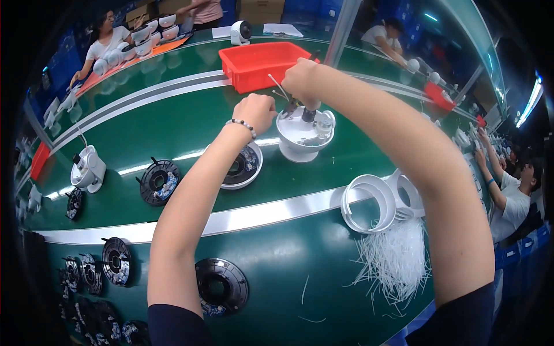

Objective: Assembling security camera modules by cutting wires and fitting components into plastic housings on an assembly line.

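My left hand (255, 112), with a beaded bracelet at its wrist, is closed beside a white round device housing (298, 151). Whatever its fingers pinch is hidden. Above the housing's open top, my right hand (302, 82) is closed round a dark tool that looks like pliers (289, 108), its lower end at the housing's rim. A thin white cable tie (277, 85) sticks up between my hands. Inside the housing a dark cylinder and a clear part show. Under my left forearm lies a white bowl-shaped shell (258, 163) with a black circuit-bearing disc (242, 167) in it.
A red bin (254, 57) stands beyond my hands. White rings (369, 205) and a heap of white cable ties (398, 259) lie near my right arm. Several black discs (117, 261) sit at left, with another white housing (88, 168). Other people work across and to the right.
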`<state>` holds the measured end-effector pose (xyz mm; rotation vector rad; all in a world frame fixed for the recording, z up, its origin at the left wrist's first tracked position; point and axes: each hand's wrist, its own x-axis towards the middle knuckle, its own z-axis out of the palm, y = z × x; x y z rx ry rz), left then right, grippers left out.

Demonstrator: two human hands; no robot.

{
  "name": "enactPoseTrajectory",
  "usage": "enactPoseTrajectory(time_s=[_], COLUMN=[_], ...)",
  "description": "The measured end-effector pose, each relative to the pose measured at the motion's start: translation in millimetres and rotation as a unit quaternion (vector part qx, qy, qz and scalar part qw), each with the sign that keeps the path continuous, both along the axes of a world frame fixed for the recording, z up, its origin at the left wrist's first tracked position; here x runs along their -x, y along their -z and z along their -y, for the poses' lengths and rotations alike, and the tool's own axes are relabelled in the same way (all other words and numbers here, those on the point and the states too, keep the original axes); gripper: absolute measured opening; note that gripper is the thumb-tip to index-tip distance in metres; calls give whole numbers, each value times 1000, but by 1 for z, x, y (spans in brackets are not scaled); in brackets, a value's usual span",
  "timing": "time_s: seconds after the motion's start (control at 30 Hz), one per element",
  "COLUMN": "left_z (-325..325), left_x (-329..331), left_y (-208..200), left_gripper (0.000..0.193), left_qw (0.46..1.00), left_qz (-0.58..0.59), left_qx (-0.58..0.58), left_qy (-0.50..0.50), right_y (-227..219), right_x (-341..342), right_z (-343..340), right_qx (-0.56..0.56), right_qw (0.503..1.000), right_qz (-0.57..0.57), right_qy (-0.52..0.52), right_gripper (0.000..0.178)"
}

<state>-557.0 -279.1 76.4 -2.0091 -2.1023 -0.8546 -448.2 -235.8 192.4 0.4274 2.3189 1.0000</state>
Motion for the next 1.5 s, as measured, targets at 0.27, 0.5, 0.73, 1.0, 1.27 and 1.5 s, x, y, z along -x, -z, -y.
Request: enactPoseTrajectory(time_s=[0.27,0.5,0.73,1.0,1.27,1.5], left_z=[2,-6,-5,6,34,145], left_x=[-13,-20,-20,-13,-10,-90], left_y=[-8,-18,-21,-19,-29,-19], left_gripper=[10,11,14,11,11,26], left_qw=[999,997,998,997,978,903], left_qz=[12,7,12,15,120,117], left_qx=[-44,-70,-45,-62,-166,20], left_qy=[25,42,39,44,37,413], right_y=[-11,-8,-4,-14,-48,-94], right_x=[-8,-19,-17,-33,-54,-136], right_z=[-3,-4,-4,4,23,147], right_qx=[-53,-27,-15,-4,-68,319], right_qw=[998,998,999,994,973,782], right_qz=[7,0,-20,-88,-215,-521], right_qy=[31,49,38,64,48,-124], right_gripper=[25,24,28,30,31,37])
